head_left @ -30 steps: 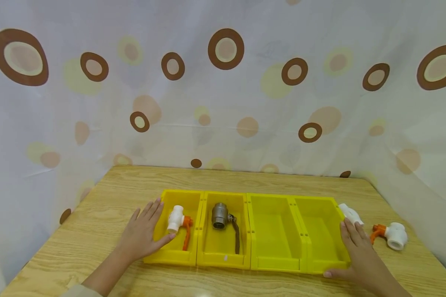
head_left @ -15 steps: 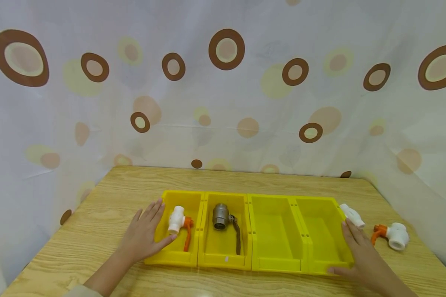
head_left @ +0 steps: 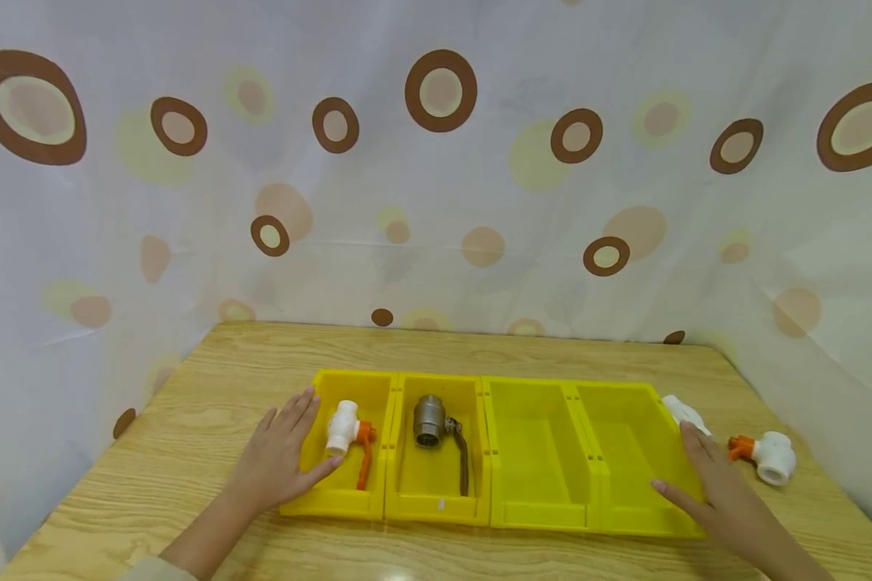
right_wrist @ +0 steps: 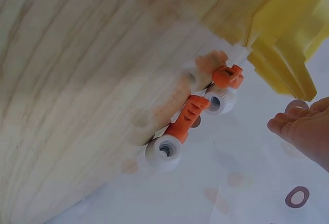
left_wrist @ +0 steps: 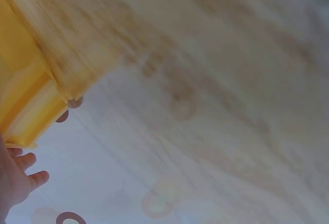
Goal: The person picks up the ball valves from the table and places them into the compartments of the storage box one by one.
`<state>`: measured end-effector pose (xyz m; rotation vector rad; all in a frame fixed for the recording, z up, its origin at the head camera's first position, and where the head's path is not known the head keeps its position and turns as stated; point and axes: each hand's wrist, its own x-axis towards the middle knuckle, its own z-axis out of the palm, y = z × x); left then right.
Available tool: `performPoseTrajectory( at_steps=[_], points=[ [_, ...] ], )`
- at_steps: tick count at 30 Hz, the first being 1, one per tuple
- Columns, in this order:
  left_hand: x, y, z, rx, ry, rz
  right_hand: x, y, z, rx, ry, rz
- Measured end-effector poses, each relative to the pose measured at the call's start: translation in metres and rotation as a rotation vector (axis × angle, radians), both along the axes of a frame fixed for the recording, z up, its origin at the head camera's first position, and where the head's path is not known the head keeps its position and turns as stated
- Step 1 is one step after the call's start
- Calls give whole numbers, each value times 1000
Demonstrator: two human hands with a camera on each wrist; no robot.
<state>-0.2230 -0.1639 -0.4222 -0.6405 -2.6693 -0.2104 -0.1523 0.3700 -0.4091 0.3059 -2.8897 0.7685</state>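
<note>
My left hand point(head_left: 272, 464) rests against the outer side of the leftmost yellow bin point(head_left: 334, 507), fingers straight and thumb over its rim. That bin holds a white plastic ball valve point(head_left: 343, 428) with an orange handle. A metal ball valve point(head_left: 429, 421) with a dark lever lies in the second bin point(head_left: 416, 508). Beside the rightmost yellow bin point(head_left: 647, 520) is my right hand point(head_left: 727, 504), fingers extended and thumb spread toward the bin's front. The right wrist view shows a small gap between this hand and the bin wall point(right_wrist: 280, 67). Neither hand holds anything.
Two more white valves lie on the wooden table to the right: one point(head_left: 685, 413) partly hidden behind the right hand and bin, the other point(head_left: 775, 458) with its orange handle point(head_left: 741, 448) showing. The third bin point(head_left: 541, 515) adjoins the rightmost one. A dotted curtain point(head_left: 436, 202) surrounds the table.
My right hand has shifted a little to the right, away from the rightmost bin, uncovering more of its front corner. The left hand, bins and valves stay in place.
</note>
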Motion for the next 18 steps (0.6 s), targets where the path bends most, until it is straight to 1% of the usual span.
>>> performPoseTrajectory(
  at_steps=[3, 9, 12, 16, 18],
  points=[
    [0, 1, 0, 14, -3, -7, 0, 7, 1, -5, 54, -17],
    [-1, 0, 0, 31, 14, -17, -1, 25, 2, 55, 148, -83],
    [-1, 0, 0, 36, 18, -18, -3, 34, 4, 47, 163, -83],
    [-1, -1, -1, 41, 14, -21, -4, 44, 4, 15, 145, -87],
    [-1, -1, -2, 44, 10, -22, -4, 48, 4, 16, 146, -94]
  ],
)
